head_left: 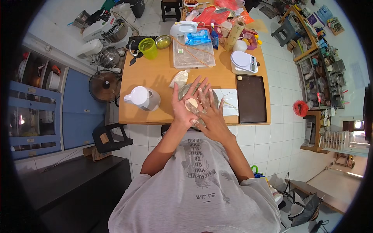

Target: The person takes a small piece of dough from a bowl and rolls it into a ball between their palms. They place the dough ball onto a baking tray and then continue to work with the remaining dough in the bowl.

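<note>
The wooden table point(145, 73) stands on white floor tiles point(279, 112), its far end crowded; the finding concerns a pale dough-like disc point(191, 104), located on the upturned palm of the left hand point(182, 112), over a metal bowl point(184, 92); that palm is flat and unclenched, supporting the disc without closing on it; the right hand point(213, 118) is spread palm-down, its thumb apparently across the disc's edge; how firmly it presses, I cannot tell.

Risks, in my judgement: pasty residue coats both hands, so the disc could cling and tear on being lifted; uneven pressure could thin one side; a tilted left palm could let the disc slip into the bowl.

Surroundings: a dark tray point(252, 103) lies to the right, bearing one small pale ball point(239, 77) at its far left corner; a white sheet point(229, 99) with a slender utensil point(230, 104) lies between bowl and tray, where a sleeve or wrist might catch it; a kitchen scale point(244, 62) sits just beyond the tray; a white jug point(143, 98) stands left, near the table's edge, liable to an elbow knock.
</note>
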A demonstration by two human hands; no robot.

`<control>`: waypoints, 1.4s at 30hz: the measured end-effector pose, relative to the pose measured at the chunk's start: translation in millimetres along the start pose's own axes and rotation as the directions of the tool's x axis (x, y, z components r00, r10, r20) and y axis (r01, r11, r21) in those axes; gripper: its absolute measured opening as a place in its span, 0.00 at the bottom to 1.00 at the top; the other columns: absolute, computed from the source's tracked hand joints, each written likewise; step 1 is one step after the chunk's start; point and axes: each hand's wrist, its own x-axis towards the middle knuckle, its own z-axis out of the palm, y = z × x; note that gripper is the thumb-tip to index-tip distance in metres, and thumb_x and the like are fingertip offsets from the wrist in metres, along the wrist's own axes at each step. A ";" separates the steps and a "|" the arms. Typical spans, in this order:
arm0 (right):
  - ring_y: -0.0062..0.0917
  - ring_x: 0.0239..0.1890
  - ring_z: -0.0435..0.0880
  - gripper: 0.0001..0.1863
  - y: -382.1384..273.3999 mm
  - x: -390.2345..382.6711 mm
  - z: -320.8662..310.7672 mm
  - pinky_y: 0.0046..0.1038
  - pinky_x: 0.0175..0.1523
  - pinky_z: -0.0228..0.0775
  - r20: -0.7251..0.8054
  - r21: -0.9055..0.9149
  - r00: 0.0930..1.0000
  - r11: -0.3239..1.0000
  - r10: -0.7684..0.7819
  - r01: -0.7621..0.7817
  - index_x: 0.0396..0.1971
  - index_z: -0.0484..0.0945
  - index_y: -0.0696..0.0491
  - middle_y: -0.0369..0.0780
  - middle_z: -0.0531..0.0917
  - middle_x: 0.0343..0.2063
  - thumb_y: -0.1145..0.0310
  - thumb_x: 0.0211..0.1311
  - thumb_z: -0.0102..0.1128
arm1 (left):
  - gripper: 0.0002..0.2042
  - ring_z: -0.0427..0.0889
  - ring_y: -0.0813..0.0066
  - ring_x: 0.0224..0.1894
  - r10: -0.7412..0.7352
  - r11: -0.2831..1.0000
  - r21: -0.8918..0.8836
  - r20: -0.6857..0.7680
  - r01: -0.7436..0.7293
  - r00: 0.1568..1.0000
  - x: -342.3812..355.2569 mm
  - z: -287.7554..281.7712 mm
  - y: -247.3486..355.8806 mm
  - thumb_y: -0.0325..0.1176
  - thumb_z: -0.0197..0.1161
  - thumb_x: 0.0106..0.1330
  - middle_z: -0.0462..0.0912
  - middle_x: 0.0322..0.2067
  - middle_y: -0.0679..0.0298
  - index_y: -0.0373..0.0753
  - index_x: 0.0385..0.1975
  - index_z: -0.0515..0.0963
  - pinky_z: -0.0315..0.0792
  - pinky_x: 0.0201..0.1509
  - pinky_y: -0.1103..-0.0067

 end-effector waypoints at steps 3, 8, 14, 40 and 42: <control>0.59 0.82 0.30 0.28 10.5 -4.3 6.1 0.75 0.74 0.22 -0.002 0.020 1.000 1.000 -0.012 0.012 0.70 0.76 0.37 0.57 0.35 0.81 0.47 0.75 0.56 | 0.44 0.63 0.61 0.77 -0.019 1.000 -0.021 0.028 0.019 0.999 1.6 0.0 -3.2 0.72 0.40 0.74 0.63 0.76 0.56 0.43 0.78 0.59 0.61 0.79 0.63; 0.59 0.82 0.30 0.28 1.0 -3.5 -4.8 0.74 0.74 0.22 0.051 -0.016 0.999 1.000 0.001 -0.001 0.72 0.74 0.37 0.55 0.35 0.82 0.49 0.75 0.55 | 0.45 0.63 0.61 0.77 -0.057 0.998 -0.036 0.065 0.059 0.996 2.7 2.8 -4.1 0.74 0.40 0.73 0.61 0.77 0.56 0.45 0.80 0.57 0.62 0.78 0.63; 0.56 0.83 0.33 0.29 3.2 -7.2 0.6 0.74 0.75 0.22 -0.080 0.035 0.995 0.998 -0.052 0.055 0.74 0.71 0.41 0.49 0.42 0.82 0.57 0.75 0.58 | 0.45 0.64 0.60 0.76 -0.101 0.995 0.008 0.121 0.101 0.988 -5.8 1.7 -1.8 0.76 0.40 0.72 0.56 0.79 0.56 0.51 0.81 0.55 0.65 0.76 0.60; 0.22 0.50 0.86 0.15 17.6 -0.2 23.9 0.25 0.58 0.79 -0.069 0.956 0.838 0.277 0.541 -0.099 0.53 0.80 0.64 0.42 0.88 0.47 0.79 0.69 0.68 | 0.14 0.81 0.77 0.53 0.288 0.434 0.867 0.124 -0.245 0.950 -26.4 -45.0 -13.2 0.23 0.67 0.72 0.82 0.48 0.63 0.34 0.54 0.76 0.76 0.60 0.78; 0.22 0.49 0.86 0.16 19.2 1.9 27.9 0.24 0.56 0.79 -0.059 0.952 0.817 0.278 0.574 -0.127 0.54 0.80 0.63 0.43 0.88 0.48 0.78 0.69 0.68 | 0.14 0.81 0.77 0.54 0.296 0.412 0.883 0.105 -0.226 0.949 -27.0 -44.7 -14.2 0.24 0.68 0.72 0.82 0.49 0.62 0.33 0.55 0.76 0.77 0.60 0.78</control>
